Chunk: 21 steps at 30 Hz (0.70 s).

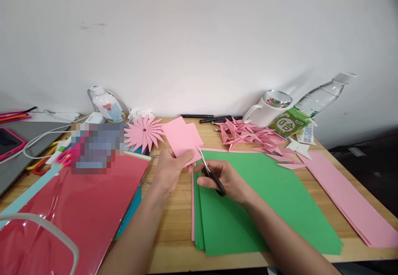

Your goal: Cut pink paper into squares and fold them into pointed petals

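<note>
My left hand [169,169] grips pink paper pieces [183,136], thumb on top, held up above the table. Black-handled scissors [214,178] are in my right hand [228,179], their blades pointing up and away at the right edge of the pink paper. Whether the blades are cutting into it I cannot tell. Below my right hand lies a stack of green paper sheets [267,217], with pink paper showing at its left and back edges. Behind my left hand stands a pink pointed paper rosette [144,130].
Folded pink paper points [248,136] lie at the back right, near a white mug [263,109] and a clear bottle [323,95]. Long pink strips [351,200] lie at right. A red folder [77,213] and a white bottle [107,105] are at left; black pens [197,116] lie by the wall.
</note>
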Each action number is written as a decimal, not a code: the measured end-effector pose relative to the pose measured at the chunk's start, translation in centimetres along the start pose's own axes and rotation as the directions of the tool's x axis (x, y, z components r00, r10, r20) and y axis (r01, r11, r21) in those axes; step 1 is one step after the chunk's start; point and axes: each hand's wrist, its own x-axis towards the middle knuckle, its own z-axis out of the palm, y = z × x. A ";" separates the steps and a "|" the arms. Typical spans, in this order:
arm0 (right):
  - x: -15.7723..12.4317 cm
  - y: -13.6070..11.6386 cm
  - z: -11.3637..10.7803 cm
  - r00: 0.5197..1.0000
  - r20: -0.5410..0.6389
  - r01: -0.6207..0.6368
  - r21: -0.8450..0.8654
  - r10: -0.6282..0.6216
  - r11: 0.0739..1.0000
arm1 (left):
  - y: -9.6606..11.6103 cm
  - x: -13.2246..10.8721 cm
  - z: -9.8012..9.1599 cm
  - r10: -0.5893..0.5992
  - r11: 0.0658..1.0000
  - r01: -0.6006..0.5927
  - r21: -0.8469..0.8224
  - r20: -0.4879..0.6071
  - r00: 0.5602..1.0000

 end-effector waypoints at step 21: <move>0.1 -0.1 0.1 0.999 -0.037 -0.030 -0.024 0.029 0.999 | 0.3 -0.1 0.3 -0.029 1.000 0.028 -0.005 -0.018 0.999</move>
